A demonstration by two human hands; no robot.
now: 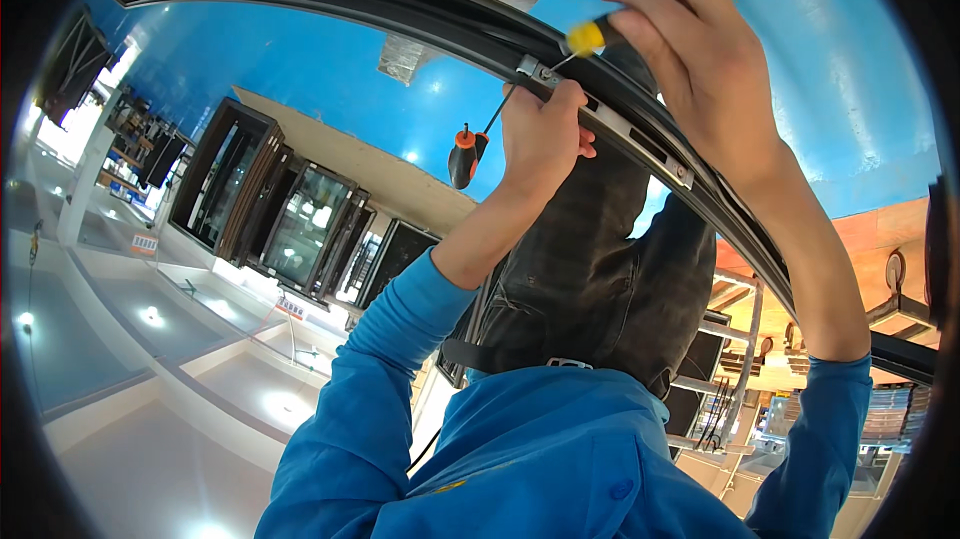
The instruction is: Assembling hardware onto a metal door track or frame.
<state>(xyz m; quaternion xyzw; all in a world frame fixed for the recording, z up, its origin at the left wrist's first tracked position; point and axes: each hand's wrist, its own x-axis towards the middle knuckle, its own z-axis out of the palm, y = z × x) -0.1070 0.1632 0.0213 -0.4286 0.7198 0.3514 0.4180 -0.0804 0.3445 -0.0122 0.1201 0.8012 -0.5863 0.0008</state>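
The left hand (540, 139) was closed around a part of the dark metal frame (400, 4), just below the place where a small silver bracket (530, 66) sat on the frame. In the same hand hung a second screwdriver (466, 154) with an orange and black handle; its thin shaft went up into the fingers and the handle pointed down and to the left, free in the air.

The right hand (700, 59) was closed around a screwdriver with a yellow handle (585, 36). Only the end of the yellow handle showed out of the fingers, and the short metal tip went down to the left and met the silver bracket. Both hands were very near to each other, on the two sides of the bracket.

The frame ran as a long dark curved bar from the upper left to the right edge. On it, right of the left hand, lay a long silver plate (640, 144) with dark slots. Both forearms wore blue sleeves (400, 339). Behind the hands was a blue surface (300, 69), and at the left stood several dark window frames (290, 219) with glass.
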